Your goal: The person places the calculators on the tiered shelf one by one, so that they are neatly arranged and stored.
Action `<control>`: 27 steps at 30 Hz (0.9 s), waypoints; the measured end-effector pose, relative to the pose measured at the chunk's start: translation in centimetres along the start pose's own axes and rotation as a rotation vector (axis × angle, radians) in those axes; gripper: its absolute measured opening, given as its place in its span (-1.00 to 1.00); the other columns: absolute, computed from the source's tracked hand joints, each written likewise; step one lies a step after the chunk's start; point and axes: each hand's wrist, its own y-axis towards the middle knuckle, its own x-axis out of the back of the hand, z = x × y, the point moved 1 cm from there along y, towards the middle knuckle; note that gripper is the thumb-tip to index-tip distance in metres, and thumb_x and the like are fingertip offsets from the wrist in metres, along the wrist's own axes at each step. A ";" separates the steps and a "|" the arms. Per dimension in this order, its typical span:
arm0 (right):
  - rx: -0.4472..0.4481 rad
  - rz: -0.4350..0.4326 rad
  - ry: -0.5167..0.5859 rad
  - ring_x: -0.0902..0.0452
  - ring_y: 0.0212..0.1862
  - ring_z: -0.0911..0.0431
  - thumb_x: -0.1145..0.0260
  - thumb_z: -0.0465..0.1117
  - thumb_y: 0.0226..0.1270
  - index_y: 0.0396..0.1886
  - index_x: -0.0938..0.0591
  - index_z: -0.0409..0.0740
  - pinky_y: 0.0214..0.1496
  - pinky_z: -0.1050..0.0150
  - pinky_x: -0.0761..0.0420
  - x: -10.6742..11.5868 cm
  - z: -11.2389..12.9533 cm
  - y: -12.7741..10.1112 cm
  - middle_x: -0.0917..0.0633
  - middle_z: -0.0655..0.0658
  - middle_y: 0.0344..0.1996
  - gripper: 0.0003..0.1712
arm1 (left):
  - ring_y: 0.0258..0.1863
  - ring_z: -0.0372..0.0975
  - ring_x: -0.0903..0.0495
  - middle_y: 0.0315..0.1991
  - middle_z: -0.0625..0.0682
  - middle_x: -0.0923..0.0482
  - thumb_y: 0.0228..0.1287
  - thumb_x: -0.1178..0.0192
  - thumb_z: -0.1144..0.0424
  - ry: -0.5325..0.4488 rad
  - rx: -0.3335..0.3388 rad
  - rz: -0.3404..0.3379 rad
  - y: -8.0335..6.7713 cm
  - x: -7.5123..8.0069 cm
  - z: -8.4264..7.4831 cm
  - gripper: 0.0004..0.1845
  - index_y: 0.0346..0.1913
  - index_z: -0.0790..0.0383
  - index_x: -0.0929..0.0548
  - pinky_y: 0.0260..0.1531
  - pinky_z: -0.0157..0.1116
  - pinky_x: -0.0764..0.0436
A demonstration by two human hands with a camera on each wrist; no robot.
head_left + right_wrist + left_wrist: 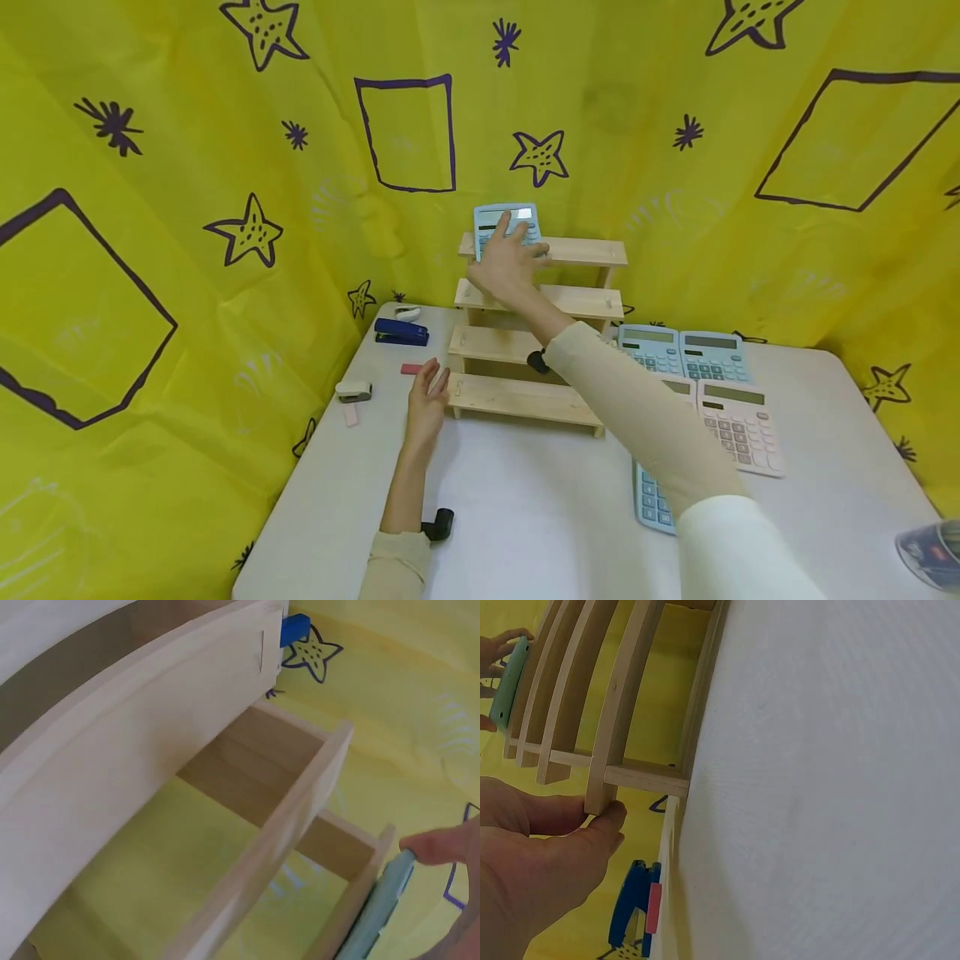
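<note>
A light-blue calculator point(489, 215) leans upright at the left end of the top step of a wooden tiered shelf point(525, 397). Spread over the front of this calculator, my right hand point(508, 265) holds it by its sides; the right wrist view has the thumb on the edge of the calculator point(384, 900). Low on the left, my left hand point(551, 862) pinches the end of the shelf's lowest plank point(615, 727) between thumb and fingers. My right hand hides part of the calculator's keys.
Left of the shelf lie a blue stapler point(401, 332), white staplers point(353, 391) and small pink boxes point(351, 415). Blue calculators point(714, 357) and pink calculators point(738, 427) lie to the right, partly behind my right arm. A cup point(932, 557) stands at the right edge. Yellow patterned curtain point(600, 108) surrounds the table.
</note>
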 end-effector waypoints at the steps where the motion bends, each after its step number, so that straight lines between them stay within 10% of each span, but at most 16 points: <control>1: -0.013 -0.010 -0.009 -0.04 0.40 -0.76 -0.31 0.12 0.30 0.72 0.28 -0.13 0.37 -0.63 -0.19 -0.3 0.3 0.2 -0.01 -0.47 0.62 0.27 | 0.56 0.14 -0.22 0.62 0.36 -0.03 0.40 0.16 0.76 -0.008 0.001 -0.002 0.0 0.1 0.0 -0.27 0.60 0.40 -0.11 0.52 -0.05 -0.27; 12: 0.046 -0.080 0.004 -0.09 0.42 -0.70 -0.24 0.45 0.39 0.71 0.20 -0.22 0.52 -0.48 -0.16 -0.8 -0.2 -0.4 0.03 -0.51 0.62 0.32 | 0.56 0.14 -0.23 0.61 0.35 -0.05 0.41 0.14 0.74 -0.014 -0.016 0.001 -0.2 0.2 0.0 -0.29 0.60 0.40 -0.13 0.52 -0.08 -0.29; 27: 0.166 -0.090 0.076 0.08 0.51 -0.66 -0.35 0.34 0.36 0.70 0.00 -0.16 0.41 -0.61 -0.18 2.0 -11.7 -10.5 0.00 -0.47 0.62 0.20 | 0.55 0.04 -0.28 0.63 0.24 -0.08 0.51 0.08 0.63 0.045 0.027 -0.001 -0.3 0.0 -0.1 -0.33 0.62 0.28 -0.15 0.49 -0.11 -0.34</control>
